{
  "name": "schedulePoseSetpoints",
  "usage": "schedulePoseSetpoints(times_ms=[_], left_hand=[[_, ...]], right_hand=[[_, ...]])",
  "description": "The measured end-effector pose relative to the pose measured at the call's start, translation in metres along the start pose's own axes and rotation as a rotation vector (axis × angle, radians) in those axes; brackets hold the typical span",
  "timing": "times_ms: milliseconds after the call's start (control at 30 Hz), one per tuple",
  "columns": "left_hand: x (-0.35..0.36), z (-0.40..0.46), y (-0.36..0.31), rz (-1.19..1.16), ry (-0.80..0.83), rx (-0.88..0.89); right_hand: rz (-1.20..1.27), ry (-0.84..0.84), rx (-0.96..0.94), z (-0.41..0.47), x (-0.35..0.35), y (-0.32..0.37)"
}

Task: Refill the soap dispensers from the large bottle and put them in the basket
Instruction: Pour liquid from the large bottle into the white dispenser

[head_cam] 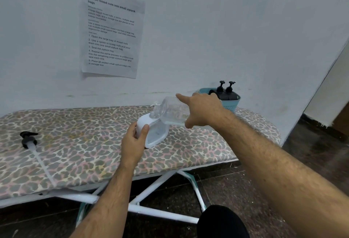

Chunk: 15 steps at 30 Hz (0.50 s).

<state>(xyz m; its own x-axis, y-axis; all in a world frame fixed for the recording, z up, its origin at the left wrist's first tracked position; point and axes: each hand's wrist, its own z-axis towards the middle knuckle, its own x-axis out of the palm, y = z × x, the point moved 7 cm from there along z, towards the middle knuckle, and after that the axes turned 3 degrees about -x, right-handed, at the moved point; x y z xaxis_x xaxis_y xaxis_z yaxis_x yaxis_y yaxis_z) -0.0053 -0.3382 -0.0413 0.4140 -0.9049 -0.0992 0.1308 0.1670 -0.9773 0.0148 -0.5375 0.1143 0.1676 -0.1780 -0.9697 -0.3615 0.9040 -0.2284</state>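
Observation:
My right hand (203,110) grips a clear large bottle (172,111), tilted with its mouth down to the left over a white soap dispenser (154,133). My left hand (134,141) grips the dispenser's left side on the ironing board (75,154). A black pump head (28,139) with a long clear tube lies on the board at the left. A teal basket (233,104) at the back right holds two dark dispensers (225,94) with black pumps.
A printed sheet (111,31) is taped to the white wall behind the board. The board's white metal legs (156,183) cross below over a dark floor. A wall corner juts out at the far right.

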Motion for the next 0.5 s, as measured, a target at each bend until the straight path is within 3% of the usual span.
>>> schedulePoseSetpoints(times_ms=[500], left_hand=[[-0.0004,-0.0008,-0.0014,-0.013,-0.011,-0.016]], right_hand=[[-0.019,-0.007,0.004,0.0029,0.0009,-0.0007]])
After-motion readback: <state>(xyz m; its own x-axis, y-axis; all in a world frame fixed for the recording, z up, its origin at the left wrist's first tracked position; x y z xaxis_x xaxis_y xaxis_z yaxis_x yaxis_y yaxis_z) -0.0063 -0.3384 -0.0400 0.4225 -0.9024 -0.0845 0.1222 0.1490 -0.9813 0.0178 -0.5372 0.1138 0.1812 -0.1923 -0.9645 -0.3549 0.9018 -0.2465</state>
